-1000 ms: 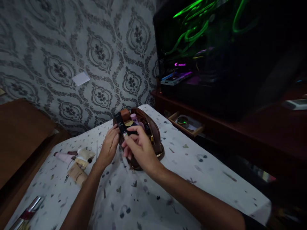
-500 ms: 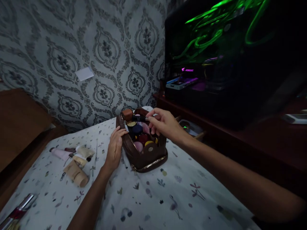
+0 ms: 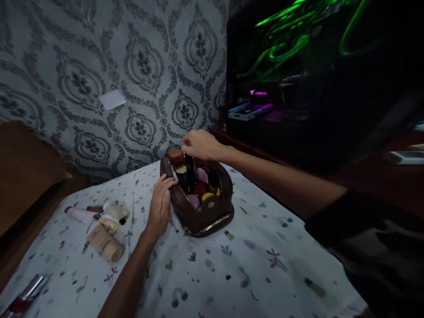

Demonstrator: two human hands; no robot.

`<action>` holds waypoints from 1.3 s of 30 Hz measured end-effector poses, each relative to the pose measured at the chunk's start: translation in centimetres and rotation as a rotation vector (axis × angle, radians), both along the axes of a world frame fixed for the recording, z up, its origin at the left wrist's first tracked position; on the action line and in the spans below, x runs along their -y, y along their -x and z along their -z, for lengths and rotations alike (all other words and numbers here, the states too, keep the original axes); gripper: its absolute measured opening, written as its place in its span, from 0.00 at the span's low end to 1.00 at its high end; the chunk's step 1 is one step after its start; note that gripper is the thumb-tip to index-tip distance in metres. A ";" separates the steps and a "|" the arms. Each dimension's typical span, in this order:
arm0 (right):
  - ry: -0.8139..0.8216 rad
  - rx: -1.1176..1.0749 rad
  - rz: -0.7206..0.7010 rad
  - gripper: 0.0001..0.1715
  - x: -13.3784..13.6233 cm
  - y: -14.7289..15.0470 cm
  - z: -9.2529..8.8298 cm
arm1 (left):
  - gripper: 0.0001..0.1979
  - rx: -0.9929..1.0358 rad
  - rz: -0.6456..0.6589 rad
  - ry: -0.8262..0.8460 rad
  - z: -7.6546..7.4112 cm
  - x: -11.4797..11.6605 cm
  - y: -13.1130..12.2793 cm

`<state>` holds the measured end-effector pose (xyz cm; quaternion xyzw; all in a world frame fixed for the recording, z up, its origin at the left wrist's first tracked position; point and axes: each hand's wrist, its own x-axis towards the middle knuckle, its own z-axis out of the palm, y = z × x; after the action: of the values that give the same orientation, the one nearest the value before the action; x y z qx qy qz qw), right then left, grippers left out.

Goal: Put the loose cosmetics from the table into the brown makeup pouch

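- So, found a brown bag (image 3: pixel 205 216) sitting wide open on the printed surface (image 3: pixel 238 251), toward its far end, with a gold zip (image 3: pixel 213 225) at the near side.
- Can see the left hand (image 3: pixel 161 198) open and fairly relaxed, fingers laid over the bag's left rim, nothing gripped.
- Probably resting there to steady the bag and keep that side of the mouth back — makes sense with so much packed inside.
- Now for the right hand (image 3: pixel 200 145): closed at the top of a black tube (image 3: pixel 190 170), apparently in a pinch, but can't make out the fingertips clearly.
- Likely held from above to get the tube upright in the far part of the bag, behind the red item (image 3: pixel 199 189) and yellow item (image 3: pixel 207 196).
- Notice the right wrist bent downward, with the right forearm (image 3: pixel 271 176) running in from the side, above the bag's far right corner. Compare the left forearm (image 3: pixel 129 274), slanting up from the bottom edge.
- Off to the left, spotted a tan tube (image 3: pixel 104 243) and a pink tube (image 3: pixel 80 215) in a loose cluster — maybe grouped there to leave the bag some room.
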<state>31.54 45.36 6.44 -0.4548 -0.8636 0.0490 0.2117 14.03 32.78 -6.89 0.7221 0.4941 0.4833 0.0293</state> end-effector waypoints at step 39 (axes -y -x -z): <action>0.241 0.148 -0.157 0.20 -2.4 5.4 4.0 | 0.23 -0.033 0.001 0.000 0.3 0.0 0.1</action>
<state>26.09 47.75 2.44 -0.4103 -0.8977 0.1353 0.0869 13.91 32.80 -7.16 0.7301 0.4940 0.4716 0.0212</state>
